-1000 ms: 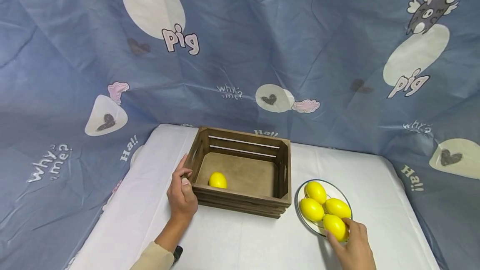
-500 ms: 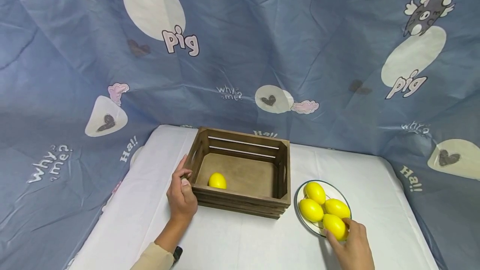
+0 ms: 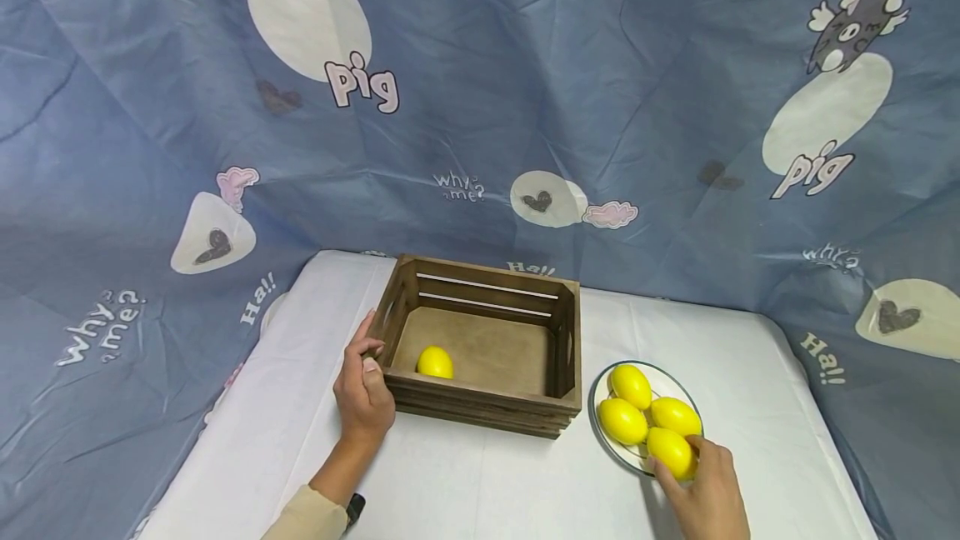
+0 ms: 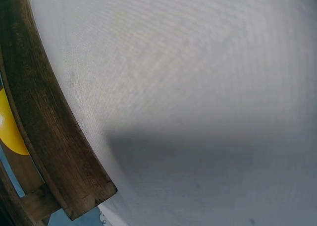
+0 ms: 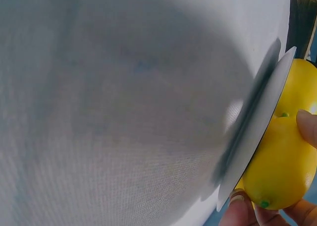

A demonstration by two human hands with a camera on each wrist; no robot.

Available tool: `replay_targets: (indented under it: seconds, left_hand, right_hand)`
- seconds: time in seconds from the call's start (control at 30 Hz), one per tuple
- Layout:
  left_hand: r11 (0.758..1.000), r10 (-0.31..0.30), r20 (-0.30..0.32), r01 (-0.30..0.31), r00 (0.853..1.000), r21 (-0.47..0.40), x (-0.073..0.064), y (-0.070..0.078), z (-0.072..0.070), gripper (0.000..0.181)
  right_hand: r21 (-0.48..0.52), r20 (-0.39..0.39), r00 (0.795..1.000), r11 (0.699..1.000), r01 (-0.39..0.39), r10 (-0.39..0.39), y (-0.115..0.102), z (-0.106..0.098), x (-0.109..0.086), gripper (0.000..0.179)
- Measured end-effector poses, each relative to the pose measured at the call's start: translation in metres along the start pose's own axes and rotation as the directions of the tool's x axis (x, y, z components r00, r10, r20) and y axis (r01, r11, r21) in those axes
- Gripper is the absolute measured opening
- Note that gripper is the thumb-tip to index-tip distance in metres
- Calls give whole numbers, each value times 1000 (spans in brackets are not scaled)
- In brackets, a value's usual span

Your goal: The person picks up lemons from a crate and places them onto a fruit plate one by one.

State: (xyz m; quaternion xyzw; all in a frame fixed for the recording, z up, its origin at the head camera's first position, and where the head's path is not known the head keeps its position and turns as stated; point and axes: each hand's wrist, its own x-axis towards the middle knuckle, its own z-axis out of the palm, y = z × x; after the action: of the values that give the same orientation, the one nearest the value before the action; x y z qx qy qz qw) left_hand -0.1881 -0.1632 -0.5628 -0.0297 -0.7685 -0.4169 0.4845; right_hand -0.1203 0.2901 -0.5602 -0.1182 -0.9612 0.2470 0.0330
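Observation:
A brown slatted wooden crate [image 3: 480, 411] stands on the table with one yellow lemon [image 3: 435, 362] inside, near its front left corner. At the crate's left end, my left hand [image 3: 363, 394] holds the side wall; some of its fingers are hidden there. To the crate's right, a white plate with a dark rim [image 3: 600, 432] carries several lemons. My right hand [image 3: 708, 490] pinches the nearest lemon [image 3: 670, 452] between thumb and fingers at the plate's front right. In the right wrist view, that lemon [image 5: 280, 166] sits against the plate [image 5: 257, 129], gripped from both sides.
White cloth [image 3: 480, 490] covers the table. A blue printed curtain [image 3: 465, 107] hangs behind it and along both sides. The crate's back rim stands close to the curtain. A gap of cloth separates crate and plate.
Both hands, the crate, the plate and the lemons keep nearly the same places. Only a very slight shift of the whole head view shows.

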Motion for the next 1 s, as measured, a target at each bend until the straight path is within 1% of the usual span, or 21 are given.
replay_targets:
  seconds: [0.3,0.43,0.67,1.0]
  left_hand:
    - [1000,8,-11,-8,1000,-8,0,0,1,33]
    - [1000,8,-8,-8,1000,-3,0,1,0,33]
    - [1000,16,-13,-17,1000,-10,1,1,1,33]
    - [1000,21,-24,-22,999,-14,0,-1,2,32]
  right_hand:
    - [-14,-30,998,998,54,-54,1,0,1,68]
    - [-22,-34,998,998,54,-55,1,1,1,69]
    - [-57,-23,1000,998,9,-10,-1,4,3,72]
    - [-54,-20,999,998,32,-33,1,4,2,72]
